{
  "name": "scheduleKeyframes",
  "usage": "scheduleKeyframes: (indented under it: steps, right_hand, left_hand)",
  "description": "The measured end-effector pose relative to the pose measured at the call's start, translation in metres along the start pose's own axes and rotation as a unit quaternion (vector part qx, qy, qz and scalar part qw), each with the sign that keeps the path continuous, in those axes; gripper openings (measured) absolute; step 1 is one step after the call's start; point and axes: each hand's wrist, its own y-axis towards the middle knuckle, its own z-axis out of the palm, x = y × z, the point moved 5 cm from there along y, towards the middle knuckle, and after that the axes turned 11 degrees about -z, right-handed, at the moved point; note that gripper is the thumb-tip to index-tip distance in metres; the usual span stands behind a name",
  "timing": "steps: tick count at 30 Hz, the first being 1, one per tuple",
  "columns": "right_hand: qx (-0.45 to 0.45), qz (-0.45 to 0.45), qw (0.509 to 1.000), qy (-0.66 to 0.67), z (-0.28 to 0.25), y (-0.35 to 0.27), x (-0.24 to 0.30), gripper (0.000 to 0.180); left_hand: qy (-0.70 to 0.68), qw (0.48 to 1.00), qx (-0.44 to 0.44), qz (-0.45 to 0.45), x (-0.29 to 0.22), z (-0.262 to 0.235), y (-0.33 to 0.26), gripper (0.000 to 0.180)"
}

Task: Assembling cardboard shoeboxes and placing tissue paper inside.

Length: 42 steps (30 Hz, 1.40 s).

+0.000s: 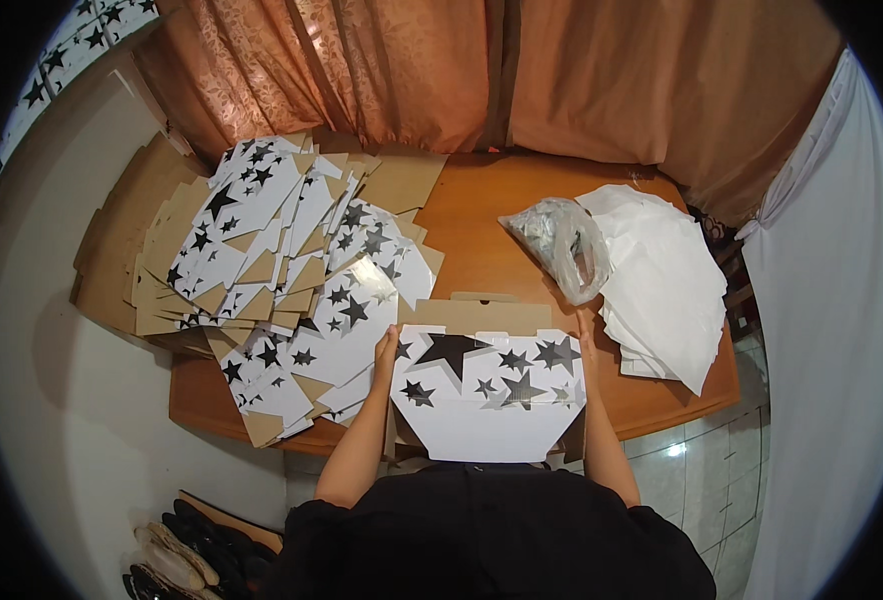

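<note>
Between my hands is a partly folded cardboard box (492,425), white with black and grey stars outside and brown inside. It lies at the table's near edge, close to my body. A brown flap with a small dark notch (485,300) stands out from its far side. My left hand (387,348) grips the box's left side, fingers mostly hidden behind the edge. My right hand (588,340) holds the opposite side in the same way. Just left of the box lies a spread pile of flat star-printed cardboard sheets (357,310).
More cardboard blanks (252,230) are heaped on the wooden table's (472,235) left. A clear plastic bag (567,245) and a stack of white paper sheets (662,290) lie right. Orange curtains (592,80) hang behind; shoes (207,550) sit on the floor at lower left.
</note>
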Motion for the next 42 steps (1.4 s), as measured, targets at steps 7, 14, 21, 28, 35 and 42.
scheduleKeyframes:
  steps: [7, 14, 21, 28, 35, 42]
  right_hand:
    - [-0.059, -0.004, 0.998, -0.011, 0.013, 0.011, 0.030, 0.043]
    - [-0.065, -0.019, 0.994, -0.082, -0.004, 0.026, 0.008, 0.049]
    - [-0.041, -0.111, 0.990, -0.078, -0.050, 0.052, -0.012, 0.034]
    - [-0.098, -0.094, 0.953, -0.272, -0.036, 0.047, -0.024, 0.029]
    - [-0.183, -0.068, 0.847, -0.494, -0.031, 0.035, -0.021, 0.022]
    - [-0.168, 0.057, 0.955, -0.238, -0.055, 0.029, -0.004, 0.025]
  left_hand:
    - [-0.262, 0.964, 0.041, 0.018, -0.019, 0.022, 0.001, 0.046]
    - [-0.083, 0.996, 0.011, -0.026, -0.027, 0.028, 0.018, 0.043]
    - [-0.062, 0.987, 0.018, -0.148, -0.025, 0.058, 0.044, 0.036]
    - [-0.172, 0.973, -0.155, 0.005, 0.010, 0.004, 0.056, 0.041]
    - [-0.153, 0.979, 0.049, -0.122, -0.012, 0.047, 0.047, 0.052]
    - [-0.091, 0.985, -0.019, -0.146, -0.020, 0.064, 0.053, 0.044]
